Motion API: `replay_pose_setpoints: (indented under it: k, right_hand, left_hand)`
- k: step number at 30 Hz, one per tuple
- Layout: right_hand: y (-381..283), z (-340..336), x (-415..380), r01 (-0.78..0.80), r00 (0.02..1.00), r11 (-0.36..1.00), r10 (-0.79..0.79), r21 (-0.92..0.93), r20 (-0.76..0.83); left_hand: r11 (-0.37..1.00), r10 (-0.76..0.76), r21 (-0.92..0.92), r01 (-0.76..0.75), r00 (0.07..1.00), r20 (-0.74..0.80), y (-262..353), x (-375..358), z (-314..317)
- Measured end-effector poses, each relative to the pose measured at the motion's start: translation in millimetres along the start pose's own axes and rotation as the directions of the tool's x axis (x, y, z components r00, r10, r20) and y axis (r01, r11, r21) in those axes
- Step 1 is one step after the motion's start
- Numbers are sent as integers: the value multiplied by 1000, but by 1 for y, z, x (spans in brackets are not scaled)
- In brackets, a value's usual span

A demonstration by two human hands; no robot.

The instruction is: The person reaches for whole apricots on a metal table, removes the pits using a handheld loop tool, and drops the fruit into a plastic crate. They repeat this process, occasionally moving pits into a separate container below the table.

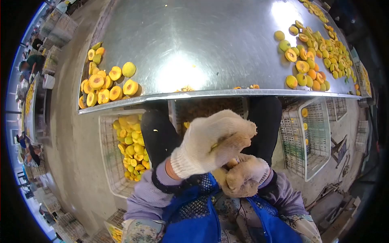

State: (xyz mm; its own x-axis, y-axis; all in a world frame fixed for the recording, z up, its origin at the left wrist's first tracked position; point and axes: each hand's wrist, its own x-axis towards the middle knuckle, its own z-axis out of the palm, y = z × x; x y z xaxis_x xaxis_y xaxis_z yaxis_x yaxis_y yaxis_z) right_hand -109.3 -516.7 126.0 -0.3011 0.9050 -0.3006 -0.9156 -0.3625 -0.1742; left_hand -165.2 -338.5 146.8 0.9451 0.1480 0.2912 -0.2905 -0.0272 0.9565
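Note:
Both hands wear white knit gloves with brown stains, and they are close together in front of my chest. My left hand (216,143) is the higher one, its fingers curled and pressed together, with a small yellowish spot showing at the palm. Just below it, my right hand (245,176) is closed with its fingers folded in. I cannot tell what, if anything, the fingers hold. Beyond the hands is a metal table (194,48); halved peaches (103,87) lie at its left corner, and more peach halves (312,56) spread along its right side.
A crate (107,162) of yellow peach pieces (131,143) stands left of my legs. Between my knees, under the table edge, sits another crate (172,117) with brownish contents. To the right is a pale crate (308,137). People (34,65) and stacked crates (60,26) are at far left.

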Motion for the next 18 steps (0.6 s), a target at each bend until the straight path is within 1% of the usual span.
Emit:
replay_pose_setpoints:
  k: [1, 2, 3, 4, 5, 6, 7, 8, 9, 10, 11, 12, 13, 14, 15, 16, 17, 18]
  right_hand:
    - [1, 2, 1, -7, 1000, 1000, 7, 1, -3]
    - [2, 7, 6, 100, 995, 993, -101, -59, -21]
    - [0, 10, 9, 211, 976, 970, -216, -122, -28]
    - [0, 10, 10, 214, 976, 970, -218, -120, -25]
    - [-1, 10, 9, 162, 986, 983, -165, -91, -30]
    - [-3, 10, 9, 111, 993, 992, -114, -65, -35]
    - [-2, 7, 9, 115, 992, 991, -118, -64, -36]
    - [0, 2, 8, 84, 996, 996, -84, 7, 19]
    - [1, 0, 7, 45, 996, 996, -51, 74, 75]
    - [0, 0, 6, 42, 996, 996, -47, 75, 73]
    - [-1, 1, 5, 30, 999, 995, -33, 92, 29]
    - [-1, 3, 6, 19, 1000, 994, -17, 110, -14]
    - [-1, 5, 7, 18, 1000, 994, -16, 110, -14]
    - [-2, 8, 11, 90, 995, 992, -86, 88, -50]
    - [-2, 10, 12, 162, 984, 985, -157, 64, -85]
    - [-3, 9, 11, 163, 984, 985, -157, 64, -85]
    - [-5, 8, 9, 35, 999, 999, -35, -37, -1]
    - [-6, 8, 9, -88, 993, 985, 99, -145, 71]
  left_hand:
    - [958, 141, 243, -154, 987, 72, 0, 5, -3]
    - [924, 202, 303, -234, 970, 131, 0, 8, -8]
    - [922, 204, 307, -237, 970, 135, 0, 11, -10]
    - [904, 242, 324, -279, 959, 150, -1, 11, -11]
    - [884, 279, 341, -319, 947, 162, -2, 11, -12]
    - [883, 280, 343, -320, 946, 163, -5, 9, -11]
    - [952, 235, 182, -248, 968, 86, -10, 5, -7]
    - [985, 174, 6, -174, 985, 16, -12, 1, -2]
    - [985, 172, 2, -173, 985, 12, -12, -2, 3]
    - [986, 91, -133, -98, 994, -57, -10, -5, 8]
    - [963, 1, -267, -32, 994, -113, -9, -7, 12]
    - [963, -1, -266, -29, 993, -115, -7, -9, 13]
    - [922, -149, -376, 91, 980, -130, -6, -10, 14]
    - [853, -292, -483, 198, 948, -127, -5, -9, 15]
    - [853, -290, -483, 197, 949, -127, -7, -8, 16]
    - [841, -285, -515, 167, 945, -158, -9, -9, 18]
    - [827, -282, -545, 137, 940, -190, -11, -9, 20]
    - [827, -285, -545, 139, 939, -193, -12, -11, 24]
